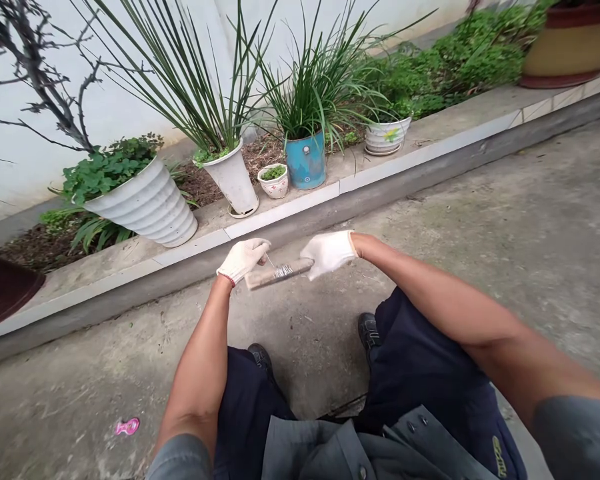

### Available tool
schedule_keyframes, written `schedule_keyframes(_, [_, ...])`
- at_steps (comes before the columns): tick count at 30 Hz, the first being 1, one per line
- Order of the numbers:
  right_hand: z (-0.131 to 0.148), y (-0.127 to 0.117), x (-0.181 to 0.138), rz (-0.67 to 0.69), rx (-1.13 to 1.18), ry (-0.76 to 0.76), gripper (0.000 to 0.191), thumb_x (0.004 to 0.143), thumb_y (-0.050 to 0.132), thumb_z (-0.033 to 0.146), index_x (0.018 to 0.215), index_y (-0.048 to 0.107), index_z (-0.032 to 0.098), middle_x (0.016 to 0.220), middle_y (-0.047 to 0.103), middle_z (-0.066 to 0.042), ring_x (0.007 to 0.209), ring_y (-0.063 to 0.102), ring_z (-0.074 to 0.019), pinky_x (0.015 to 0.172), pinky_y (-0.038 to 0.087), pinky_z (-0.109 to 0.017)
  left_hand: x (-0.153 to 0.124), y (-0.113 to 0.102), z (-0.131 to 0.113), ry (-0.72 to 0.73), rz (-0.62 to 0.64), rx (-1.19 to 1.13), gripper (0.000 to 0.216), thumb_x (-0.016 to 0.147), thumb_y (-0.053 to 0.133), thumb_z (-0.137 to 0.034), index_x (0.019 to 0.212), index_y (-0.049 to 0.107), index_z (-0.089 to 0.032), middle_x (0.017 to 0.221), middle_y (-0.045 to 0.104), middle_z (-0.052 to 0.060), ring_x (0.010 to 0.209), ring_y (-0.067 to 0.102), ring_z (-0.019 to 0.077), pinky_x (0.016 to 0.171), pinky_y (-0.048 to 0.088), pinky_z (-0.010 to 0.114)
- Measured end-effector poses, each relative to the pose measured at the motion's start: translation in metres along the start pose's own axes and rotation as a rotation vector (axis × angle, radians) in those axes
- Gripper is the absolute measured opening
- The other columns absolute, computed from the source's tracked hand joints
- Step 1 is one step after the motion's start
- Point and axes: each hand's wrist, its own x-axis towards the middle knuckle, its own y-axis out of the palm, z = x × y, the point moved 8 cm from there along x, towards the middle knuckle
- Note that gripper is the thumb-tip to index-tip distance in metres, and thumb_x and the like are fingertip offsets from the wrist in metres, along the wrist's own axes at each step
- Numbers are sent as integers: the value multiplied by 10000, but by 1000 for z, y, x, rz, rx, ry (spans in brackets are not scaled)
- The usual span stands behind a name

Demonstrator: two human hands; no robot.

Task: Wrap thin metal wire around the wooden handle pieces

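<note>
A flat, wood-coloured stick (pixel 263 279) is held level in front of my knees, with thin, shiny wire (pixel 283 271) wound round its middle. My right hand (pixel 330 255), in a white knit glove, is closed round the stick's right end. At the left end is my left hand (pixel 245 259), also gloved in white, its fingers pinched together on the free strand of wire that runs down to the winding. Whether the left hand touches the stick as well cannot be made out. The stick is slightly blurred.
A low tiled ledge (pixel 285 213) runs ahead of me, bearing a ribbed white pot (pixel 155 203), a tall white pot (pixel 234 180), a tiny pot (pixel 275 185), a blue pot (pixel 306 160) and a white bowl pot (pixel 387 137). A pink object (pixel 127 427) lies on the concrete floor (pixel 190 347).
</note>
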Motion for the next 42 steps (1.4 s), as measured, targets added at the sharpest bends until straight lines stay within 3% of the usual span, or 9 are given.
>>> schedule_keyframes(6, [-45, 30, 26, 57, -356, 289, 294, 590, 735, 221, 860, 767, 110, 845, 736, -182, 839, 697, -293, 698, 488, -337, -7, 37, -4, -33, 191, 188, 365, 886, 466, -427, 832, 742, -194, 548, 622, -10, 564, 560, 162, 572, 344, 260])
schedule_keyframes(8, [-56, 26, 33, 30, -422, 365, 353, 605, 714, 202, 939, 773, 104, 918, 737, -212, 879, 702, -320, 725, 502, -365, -9, 54, -14, 1, 256, 180, 374, 891, 454, -430, 768, 719, -197, 535, 612, -11, 541, 540, 161, 567, 339, 267])
schedule_keyframes(11, [-65, 8, 38, -63, -376, 407, 369, 684, 687, 284, 1011, 766, 130, 963, 737, -209, 879, 705, -313, 723, 506, -357, -11, 62, -30, 70, 215, 135, 409, 912, 426, -436, 705, 682, -192, 545, 607, -9, 544, 535, 156, 581, 348, 272])
schedule_keyframes(16, [-62, -23, 27, -308, -150, 355, 366, 800, 613, 506, 933, 724, 184, 831, 733, -127, 748, 692, -235, 615, 462, -273, -16, 50, -30, 38, 149, -126, 409, 929, 414, -466, 877, 710, -189, 588, 633, -24, 591, 585, 152, 617, 404, 252])
schedule_keyframes(21, [-49, -15, 20, -356, 279, 272, 337, 839, 599, 522, 895, 625, 190, 636, 659, -28, 498, 589, -127, 439, 392, -203, -21, 40, -28, -2, 182, -332, 380, 914, 463, -444, 972, 712, -163, 692, 690, -5, 666, 649, 145, 701, 463, 237])
schedule_keyframes(24, [-45, -10, 22, -384, 448, 239, 303, 827, 633, 488, 859, 579, 191, 629, 641, -16, 476, 566, -106, 398, 382, -184, -20, 35, -26, 10, 172, -324, 393, 915, 457, -433, 1038, 718, -165, 725, 709, -1, 698, 662, 149, 738, 474, 242])
schedule_keyframes(31, [-38, -10, 39, -416, 635, 212, 263, 810, 652, 434, 800, 536, 199, 641, 622, 1, 453, 539, -95, 360, 386, -189, -9, 0, -5, -51, -42, -198, 409, 903, 457, -399, 1140, 711, -183, 702, 689, -20, 689, 641, 142, 728, 475, 232])
schedule_keyframes(37, [-26, -20, 43, -448, 575, 187, 283, 866, 566, 477, 854, 556, 194, 699, 659, -29, 488, 567, -114, 427, 401, -214, -12, 5, -18, -18, 49, -416, 415, 897, 502, -417, 1141, 689, -140, 707, 666, 3, 666, 610, 134, 695, 492, 241])
schedule_keyframes(42, [-36, -44, 30, -535, 34, 312, 409, 857, 533, 600, 940, 650, 217, 890, 725, -87, 818, 676, -226, 644, 435, -266, -24, 6, -21, 37, 192, -668, 509, 887, 560, -502, 1166, 664, -89, 615, 578, -2, 615, 587, 146, 704, 509, 304])
